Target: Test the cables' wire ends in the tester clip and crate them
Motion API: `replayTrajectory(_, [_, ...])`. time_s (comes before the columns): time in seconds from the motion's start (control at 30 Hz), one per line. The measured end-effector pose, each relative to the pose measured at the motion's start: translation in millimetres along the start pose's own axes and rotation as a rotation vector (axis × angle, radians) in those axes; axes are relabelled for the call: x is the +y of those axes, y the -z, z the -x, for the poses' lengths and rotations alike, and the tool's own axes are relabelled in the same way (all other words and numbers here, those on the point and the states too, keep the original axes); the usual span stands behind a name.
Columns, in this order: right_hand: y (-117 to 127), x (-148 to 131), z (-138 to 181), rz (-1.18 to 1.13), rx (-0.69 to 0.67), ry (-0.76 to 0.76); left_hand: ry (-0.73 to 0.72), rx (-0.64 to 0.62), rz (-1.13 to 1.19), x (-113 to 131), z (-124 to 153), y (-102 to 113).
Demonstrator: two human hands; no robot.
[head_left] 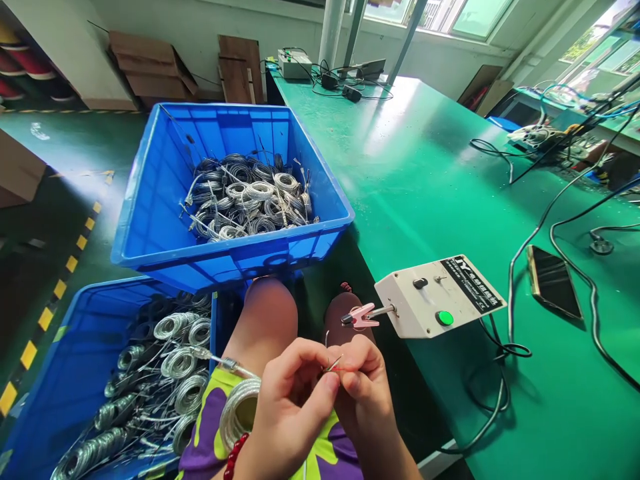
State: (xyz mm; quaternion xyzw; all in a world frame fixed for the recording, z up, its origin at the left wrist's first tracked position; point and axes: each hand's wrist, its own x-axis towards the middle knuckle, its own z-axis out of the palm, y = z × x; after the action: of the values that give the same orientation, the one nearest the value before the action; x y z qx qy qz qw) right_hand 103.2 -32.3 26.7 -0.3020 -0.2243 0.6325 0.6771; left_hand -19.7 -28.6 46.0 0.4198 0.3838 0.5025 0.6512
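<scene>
My left hand [293,403] and my right hand [367,387] meet over my lap, both pinching the thin red and bare wire ends [334,365] of one silver cable coil [239,410], which lies against my left wrist. A white tester box [440,297] with a green button [444,318] sits at the table's near edge. A pink clip [361,315] sticks out from its left side, just above my hands.
Two blue bins hold several silver cable coils: one raised ahead [150,227], one low at my left [60,373]. A phone [554,281] and black cables [505,347] lie on the green table [425,167]. More equipment sits at the far end.
</scene>
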Motion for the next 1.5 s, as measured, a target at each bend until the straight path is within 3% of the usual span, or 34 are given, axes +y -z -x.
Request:
replayTrajectory(0.3, [4.7, 7.1, 0.5, 0.041, 0.064, -0.031, -0.100, 0.103, -0.118, -6.6, -0.5, 3.5])
replayTrajectory(0.5, [21.7, 19.1, -8.5, 0.247, 0.280, 0.273, -0.124, 0.255, -0.216, -5.7, -9.9, 4.7])
replayTrajectory(0.6, [27.0, 22.0, -21.7, 0.207, 0.365, 0.219, -0.122, 0.296, -0.226, -4.9, -18.0, 1.5])
replayTrajectory(0.67, [28.6, 22.4, -29.3, 0.142, 0.350, 0.161, -0.108, 0.309, -0.190, -5.7, -23.0, -1.3])
replayTrajectory(0.8, [31.3, 21.1, -35.4, -0.001, 0.274, 0.126, -0.079, 0.277, -0.118, -11.4, -30.1, -4.4])
replayTrajectory(0.93, [35.8, 17.2, -35.8, -0.111, 0.289, 0.079, -0.071, 0.218, -0.128, -18.5, -33.4, -5.0])
replayTrajectory(1.17, [41.2, 9.6, -37.7, -0.096, 0.279, 0.044, -0.061, 0.202, -0.035, -29.4, -32.3, -13.7])
replayTrajectory(1.5, [36.4, 7.4, -30.8, -0.218, 0.410, -0.005, -0.155, 0.120, -0.005, -30.7, -39.7, -17.0])
